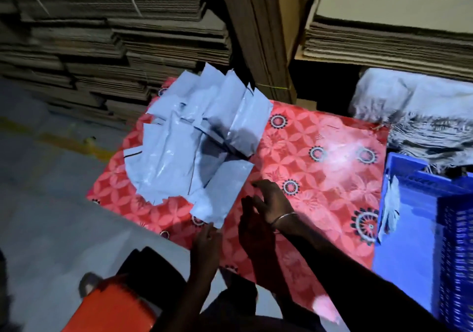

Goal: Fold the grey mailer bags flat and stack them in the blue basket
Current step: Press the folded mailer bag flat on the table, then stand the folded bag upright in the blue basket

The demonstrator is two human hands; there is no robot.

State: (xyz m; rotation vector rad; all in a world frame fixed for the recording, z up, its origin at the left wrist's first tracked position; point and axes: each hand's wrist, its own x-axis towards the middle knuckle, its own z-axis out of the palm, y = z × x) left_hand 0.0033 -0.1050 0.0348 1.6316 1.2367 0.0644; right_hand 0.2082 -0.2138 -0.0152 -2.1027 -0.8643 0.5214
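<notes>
Mailer bags [197, 137] fanned across the red worktop [320, 152], each within reach. Left hand [206, 239] touches the nearest bag's corner; whether it pinches is unclear. Right hand [271, 201] hovers beside, fingers loose, holding nothing. Blue basket [430, 178] waits rightward.

Bare forearms, no sleeves visible; a thin metal bangle [282, 218] circles the right wrist, just behind the right hand [271, 201].
</notes>
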